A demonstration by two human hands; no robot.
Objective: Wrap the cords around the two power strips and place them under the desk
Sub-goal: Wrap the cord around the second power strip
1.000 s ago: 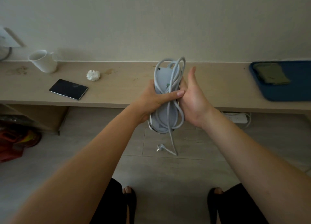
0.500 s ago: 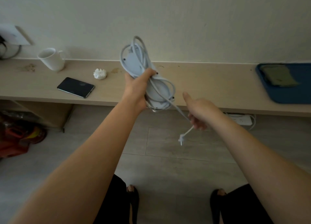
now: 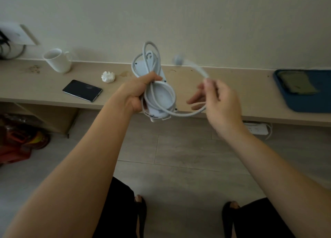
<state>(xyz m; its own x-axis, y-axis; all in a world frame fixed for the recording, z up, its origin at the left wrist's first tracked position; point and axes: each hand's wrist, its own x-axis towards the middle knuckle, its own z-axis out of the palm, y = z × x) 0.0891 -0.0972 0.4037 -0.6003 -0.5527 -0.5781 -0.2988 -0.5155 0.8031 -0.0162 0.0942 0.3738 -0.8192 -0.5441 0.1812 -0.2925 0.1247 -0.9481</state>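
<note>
My left hand (image 3: 136,91) grips a white power strip (image 3: 162,96) in front of the desk (image 3: 223,87), with its cord (image 3: 182,113) looped several times along its length. My right hand (image 3: 221,103), blurred by motion, pinches the loose end of that cord. The plug (image 3: 178,59) swings up above my right fingers, near the wall. A second white power strip (image 3: 257,128) lies on the floor under the desk at the right, partly hidden by my right wrist.
On the desk stand a white mug (image 3: 58,60), a crumpled tissue (image 3: 108,76), a dark phone (image 3: 82,90) and a blue tray (image 3: 304,90) holding a green cloth. A red bag (image 3: 19,142) lies on the floor at left. My feet (image 3: 140,207) show below.
My right hand rose from below the strip and swung the cord's free end up, so the plug went from hanging near the floor to above the desk. The strip stayed in my left hand.
</note>
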